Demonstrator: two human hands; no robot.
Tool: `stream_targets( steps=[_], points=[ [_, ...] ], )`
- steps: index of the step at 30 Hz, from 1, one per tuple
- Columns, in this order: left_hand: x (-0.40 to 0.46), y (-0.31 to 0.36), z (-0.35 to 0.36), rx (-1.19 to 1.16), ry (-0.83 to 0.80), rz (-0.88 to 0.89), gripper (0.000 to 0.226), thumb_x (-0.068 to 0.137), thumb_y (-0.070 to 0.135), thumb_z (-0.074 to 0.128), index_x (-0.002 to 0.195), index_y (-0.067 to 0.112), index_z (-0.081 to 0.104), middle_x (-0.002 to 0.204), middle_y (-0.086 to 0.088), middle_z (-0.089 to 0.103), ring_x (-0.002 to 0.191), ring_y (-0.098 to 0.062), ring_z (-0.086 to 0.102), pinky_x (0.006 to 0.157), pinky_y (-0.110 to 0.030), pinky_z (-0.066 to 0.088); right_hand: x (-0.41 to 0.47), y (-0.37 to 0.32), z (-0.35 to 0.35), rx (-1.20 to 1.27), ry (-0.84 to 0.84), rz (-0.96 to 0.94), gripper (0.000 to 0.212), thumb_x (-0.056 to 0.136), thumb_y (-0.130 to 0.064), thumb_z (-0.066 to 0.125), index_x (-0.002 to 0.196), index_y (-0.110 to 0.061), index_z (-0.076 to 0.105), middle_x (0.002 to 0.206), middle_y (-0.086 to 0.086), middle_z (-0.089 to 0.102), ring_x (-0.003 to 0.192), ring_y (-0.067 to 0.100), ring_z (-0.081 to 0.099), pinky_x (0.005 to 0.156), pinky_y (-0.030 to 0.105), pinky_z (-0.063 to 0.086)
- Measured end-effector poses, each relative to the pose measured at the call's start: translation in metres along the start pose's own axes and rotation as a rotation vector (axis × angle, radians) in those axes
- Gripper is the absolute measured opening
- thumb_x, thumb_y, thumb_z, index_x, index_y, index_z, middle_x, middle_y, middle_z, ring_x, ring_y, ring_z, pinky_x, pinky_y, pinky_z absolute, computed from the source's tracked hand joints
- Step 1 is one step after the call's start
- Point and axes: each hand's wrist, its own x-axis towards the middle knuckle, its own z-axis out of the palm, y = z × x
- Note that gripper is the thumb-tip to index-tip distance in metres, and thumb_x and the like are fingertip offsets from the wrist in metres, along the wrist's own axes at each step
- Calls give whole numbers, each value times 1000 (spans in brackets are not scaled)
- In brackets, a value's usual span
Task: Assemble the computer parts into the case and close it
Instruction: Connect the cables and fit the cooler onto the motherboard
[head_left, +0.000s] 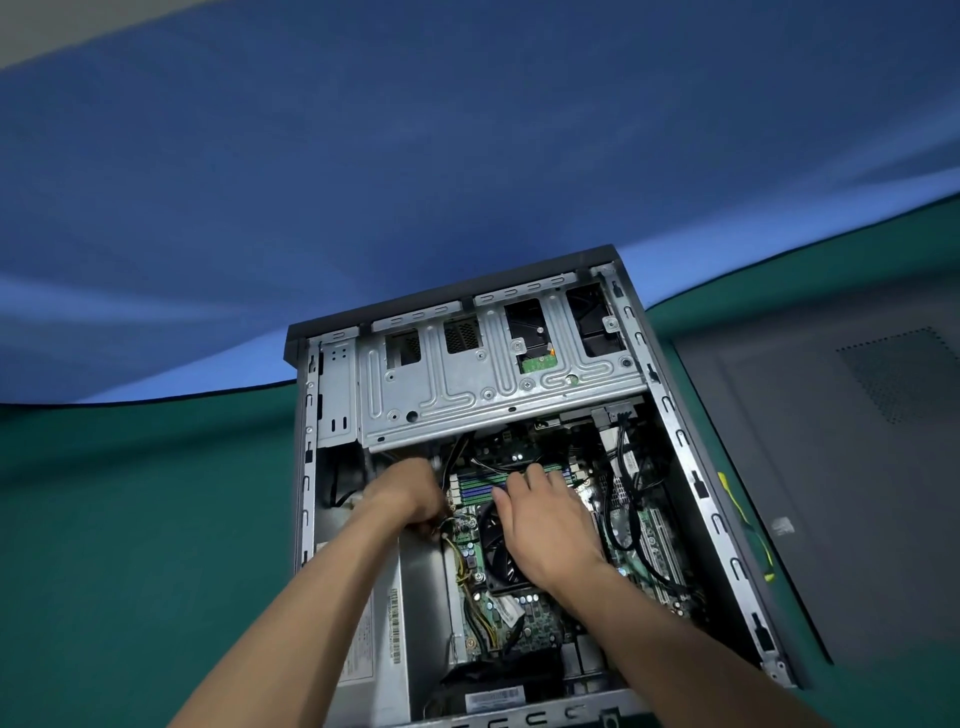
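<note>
The open computer case (691, 447) lies on its side on the green mat, its inside facing up. A silver drive cage (493, 379) spans the far end. The green motherboard (524, 613) fills the middle, with a black CPU fan (493, 551) and memory slots (478, 486) above it. My left hand (410, 493) is curled down beside the slots' left end, fingers closed on a small connector or cable I cannot make out. My right hand (545, 525) rests flat over the fan, fingertips at the memory slots. The power supply (374, 639) sits at the near left.
The grey side panel (831, 467) lies on the mat to the right of the case, with a yellow cable (748, 525) between them. Black cables (628, 499) run along the board's right side. A blue backdrop rises behind the green mat (130, 519).
</note>
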Motion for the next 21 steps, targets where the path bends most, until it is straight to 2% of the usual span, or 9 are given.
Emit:
stream_targets(
  steps=[3,10,12,14,15,16,17,20,21],
  points=[
    [6,3,5,92,-24,10,21,90,6,48,102,1,65,109,-15,66,98,-27,63,72,-26,44,1,0,2,3,9,-2,48,103,-41,14,123,-14,49,123,8,49,113,24,44,96,36,39],
    [13,5,9,183,-93,-26,29,92,2,48,115,-6,61,121,-18,62,107,-28,61,82,-27,47,2,2,3,12,3,4,50,102,-42,13,122,-13,49,122,8,49,112,24,44,96,36,39],
    [12,5,7,188,-108,-27,29,91,3,52,117,-6,60,121,-18,62,108,-27,61,78,-25,47,2,2,3,13,-3,4,50,102,-42,13,123,-13,48,123,8,49,113,23,44,96,36,39],
    [9,8,6,178,-144,-50,29,92,7,54,117,-5,61,113,-15,65,100,-25,65,70,-22,48,2,1,2,16,-11,3,51,102,-42,12,123,-13,48,123,8,48,113,23,44,97,36,38],
    [9,7,7,189,-171,-66,28,93,8,54,117,-6,60,101,-13,67,86,-22,67,62,-20,50,2,1,1,16,-13,2,51,102,-42,12,123,-13,48,123,8,48,113,23,44,97,36,38],
    [8,8,6,201,-183,-53,28,93,8,54,117,-7,60,88,-11,66,68,-18,65,46,-16,48,2,1,1,15,-14,2,51,102,-42,12,123,-12,48,123,8,48,113,23,44,98,36,38],
    [8,8,4,207,-186,-23,28,93,8,54,117,-6,59,83,-10,65,57,-16,59,38,-12,40,2,1,1,15,-14,2,51,102,-42,12,123,-12,48,123,9,48,113,23,44,98,36,38],
    [6,10,0,293,-258,-54,32,92,20,60,119,3,64,112,-14,67,73,-16,49,39,-13,33,1,1,0,20,-11,5,50,102,-42,13,123,-13,48,123,8,49,112,23,44,97,36,39],
    [7,10,0,286,-262,-67,29,90,21,63,112,3,67,107,-12,70,70,-14,49,39,-12,32,1,1,0,19,-10,4,50,103,-42,13,123,-13,48,123,8,49,112,22,44,97,36,39]
  ],
)
